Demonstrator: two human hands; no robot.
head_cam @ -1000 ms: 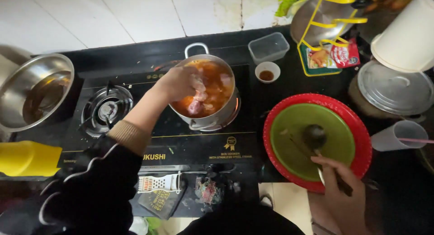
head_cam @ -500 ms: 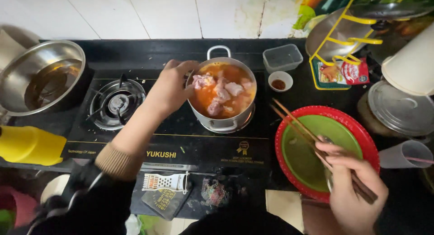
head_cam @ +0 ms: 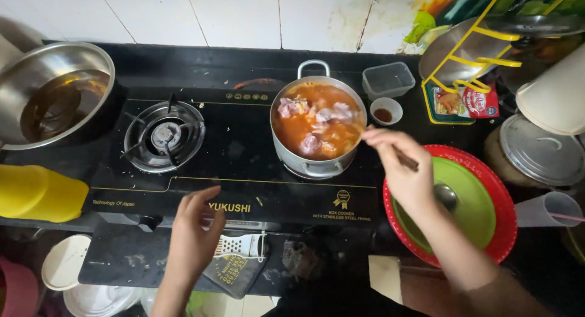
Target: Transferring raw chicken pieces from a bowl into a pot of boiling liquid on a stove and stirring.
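Note:
A steel pot point(head_cam: 312, 165) stands on the right burner of a black gas stove point(head_cam: 244, 164). It holds orange-red broth with pale meat pieces point(head_cam: 308, 125). My right hand point(head_cam: 402, 170) is just right of the pot's rim, closed on dark chopsticks point(head_cam: 407, 160) whose tips point toward the pot. My left hand point(head_cam: 195, 231) hovers with fingers apart over the stove's front edge, holding nothing, close to a small white grater point(head_cam: 241, 245).
A green plate with a ladle point(head_cam: 448, 196) lies in a red tray point(head_cam: 503, 225) at right. The left burner point(head_cam: 163, 136) is bare. A steel bowl point(head_cam: 55, 91) and yellow container point(head_cam: 36, 192) sit at left. A sauce dish point(head_cam: 386, 111), plastic box point(head_cam: 388, 80) and lid point(head_cam: 539, 149) stand nearby.
My left hand has drawn back from the pot to the stove's front edge. My right hand has risen from the green plate with the chopsticks and moved toward the pot.

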